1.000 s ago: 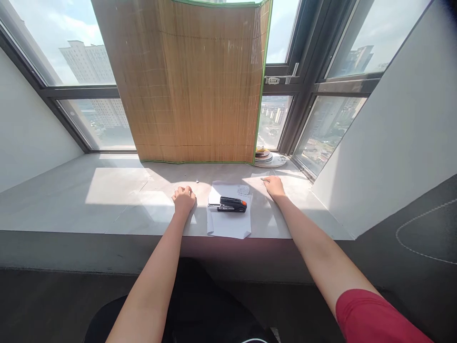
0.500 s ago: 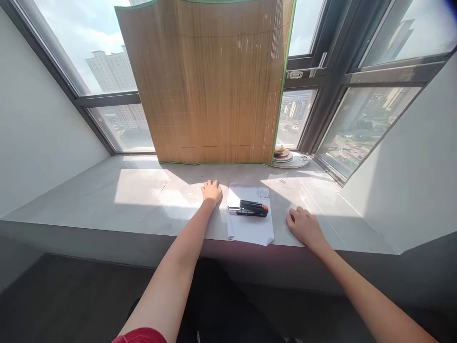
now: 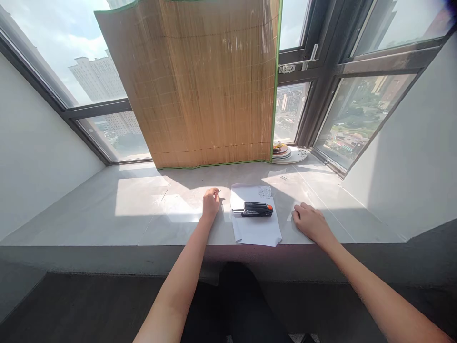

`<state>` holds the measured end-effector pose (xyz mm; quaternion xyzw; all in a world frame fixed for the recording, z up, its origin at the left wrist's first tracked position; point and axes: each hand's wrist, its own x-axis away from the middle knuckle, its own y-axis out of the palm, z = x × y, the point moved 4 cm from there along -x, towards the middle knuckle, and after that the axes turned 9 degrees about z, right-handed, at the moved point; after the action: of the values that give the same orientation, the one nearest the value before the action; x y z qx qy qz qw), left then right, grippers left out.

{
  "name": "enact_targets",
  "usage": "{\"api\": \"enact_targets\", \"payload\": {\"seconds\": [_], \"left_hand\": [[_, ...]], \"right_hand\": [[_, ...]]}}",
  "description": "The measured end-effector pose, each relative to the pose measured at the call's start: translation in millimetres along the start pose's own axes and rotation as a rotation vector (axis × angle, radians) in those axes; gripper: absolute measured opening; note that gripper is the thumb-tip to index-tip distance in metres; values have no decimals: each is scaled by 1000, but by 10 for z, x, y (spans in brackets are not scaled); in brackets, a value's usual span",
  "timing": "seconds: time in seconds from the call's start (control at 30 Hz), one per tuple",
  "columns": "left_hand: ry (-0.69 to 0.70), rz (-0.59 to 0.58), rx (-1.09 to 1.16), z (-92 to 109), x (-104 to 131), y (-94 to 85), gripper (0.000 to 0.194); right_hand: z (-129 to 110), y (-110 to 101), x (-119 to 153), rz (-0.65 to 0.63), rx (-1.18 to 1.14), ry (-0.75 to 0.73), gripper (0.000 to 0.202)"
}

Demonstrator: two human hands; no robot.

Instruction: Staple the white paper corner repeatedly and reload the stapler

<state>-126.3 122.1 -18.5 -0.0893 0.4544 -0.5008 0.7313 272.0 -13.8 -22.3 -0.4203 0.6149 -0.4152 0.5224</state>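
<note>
White paper sheets [image 3: 255, 233] lie on the pale window sill [image 3: 143, 197], with small dark marks near their top right corner. A black stapler [image 3: 257, 209] with an orange-red tip rests across them. Left of the paper, my left hand [image 3: 211, 202] is closed in a pinch, a tiny pale thing showing at its fingertips, too small to make out. To the right of the sheets my right hand [image 3: 311, 221] rests on the sill, its fingers curled together; anything under them is hidden.
A bamboo mat [image 3: 210, 90] with green edging stands against the window behind the sill. Stacked plates [image 3: 291, 156] sit at its lower right corner. Small thin pieces [image 3: 283, 177] lie on the sill in front of the plates.
My left hand has gone from lying with fingers spread to a pinch with a tiny pale thing at the tips. The camera view has shifted slightly; the stapler still rests on the paper.
</note>
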Motion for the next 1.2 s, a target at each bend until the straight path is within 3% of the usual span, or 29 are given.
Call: {"api": "enact_targets", "payload": {"seconds": [0.13, 0.23, 0.4, 0.5, 0.7, 0.8, 0.9, 1.0, 1.07, 1.2], "left_hand": [[-82, 88, 270, -76, 161, -120, 33], [-46, 9, 377, 43, 277, -125, 37], [105, -86, 438, 326, 357, -160, 24], [90, -57, 460, 382, 377, -211, 16], [48, -46, 516, 519, 504, -217, 21], [19, -76, 533, 585, 567, -194, 16], [15, -106, 554, 631, 605, -178, 17], [38, -72, 482, 650, 620, -185, 17], [77, -42, 397, 659, 625, -193, 17], [155, -43, 264, 694, 616, -173, 15]], "right_hand": [[22, 52, -28, 19, 7, 10, 26], [17, 35, -28, 22, -7, 17, 26], [-19, -42, -20, 5, -30, 28, 29], [-25, -47, -25, 11, -39, 27, 29], [43, -8, -7, 46, -46, 4, 27], [31, -19, -18, 80, -181, 14, 27], [-151, -28, -110, 184, -553, -20, 23], [-462, 38, -254, 224, -811, -120, 43], [-664, 120, -327, 170, -823, -215, 50], [-857, 223, -335, 71, -687, -363, 32]]}}
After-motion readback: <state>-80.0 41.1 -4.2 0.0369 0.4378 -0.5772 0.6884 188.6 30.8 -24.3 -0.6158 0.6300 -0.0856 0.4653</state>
